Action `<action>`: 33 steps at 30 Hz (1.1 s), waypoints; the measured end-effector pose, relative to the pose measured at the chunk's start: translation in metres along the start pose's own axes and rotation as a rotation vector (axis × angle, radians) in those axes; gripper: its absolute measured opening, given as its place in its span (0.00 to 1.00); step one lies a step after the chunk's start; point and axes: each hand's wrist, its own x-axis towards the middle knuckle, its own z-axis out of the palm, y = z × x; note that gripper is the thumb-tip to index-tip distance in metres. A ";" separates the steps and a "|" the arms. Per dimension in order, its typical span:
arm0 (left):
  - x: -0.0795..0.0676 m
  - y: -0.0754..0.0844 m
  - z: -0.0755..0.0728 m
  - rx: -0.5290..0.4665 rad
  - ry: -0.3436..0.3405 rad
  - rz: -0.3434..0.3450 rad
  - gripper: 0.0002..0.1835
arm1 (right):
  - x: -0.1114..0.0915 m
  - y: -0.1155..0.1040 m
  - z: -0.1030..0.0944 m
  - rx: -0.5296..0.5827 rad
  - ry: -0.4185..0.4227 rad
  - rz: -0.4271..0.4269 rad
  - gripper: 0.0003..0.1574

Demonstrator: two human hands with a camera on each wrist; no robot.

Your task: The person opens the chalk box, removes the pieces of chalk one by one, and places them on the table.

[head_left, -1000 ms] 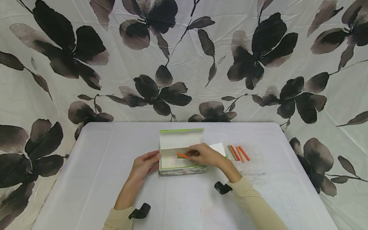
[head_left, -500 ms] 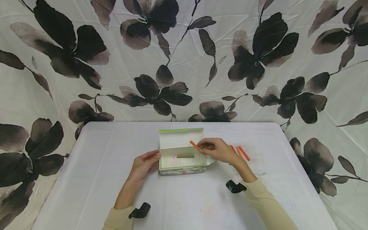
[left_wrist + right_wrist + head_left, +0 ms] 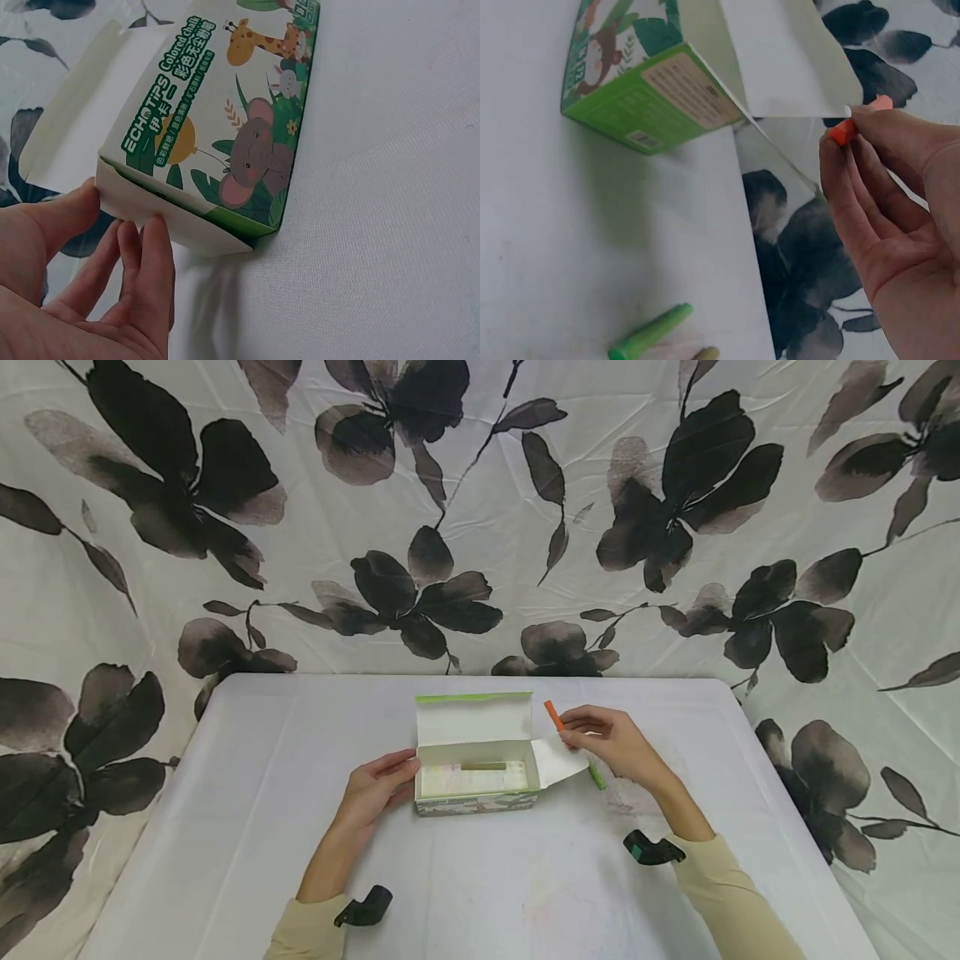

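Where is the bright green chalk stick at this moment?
In the head view, the bright green chalk stick lies on the table, right of the open box, beside its white side flap and below the right hand in the picture.

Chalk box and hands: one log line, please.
left hand: touches colored chalk box, left end | right hand: pinches orange chalk stick | lid: open | inside: olive chalk stick | right of box: green chalk stick

Diffuse light throws soft, faint shadows across the white tabletop (image 3: 480, 877).
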 end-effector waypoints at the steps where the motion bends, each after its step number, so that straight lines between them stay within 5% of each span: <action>1: -0.001 0.000 0.000 0.000 -0.004 0.000 0.28 | -0.002 0.000 -0.003 0.010 0.011 0.008 0.20; 14: 0.000 0.001 0.000 -0.002 -0.005 -0.011 0.27 | -0.035 0.013 -0.034 -0.045 0.146 0.149 0.25; 33: 0.001 0.000 0.001 -0.007 -0.001 -0.004 0.26 | -0.086 0.060 -0.036 -0.060 0.160 0.281 0.28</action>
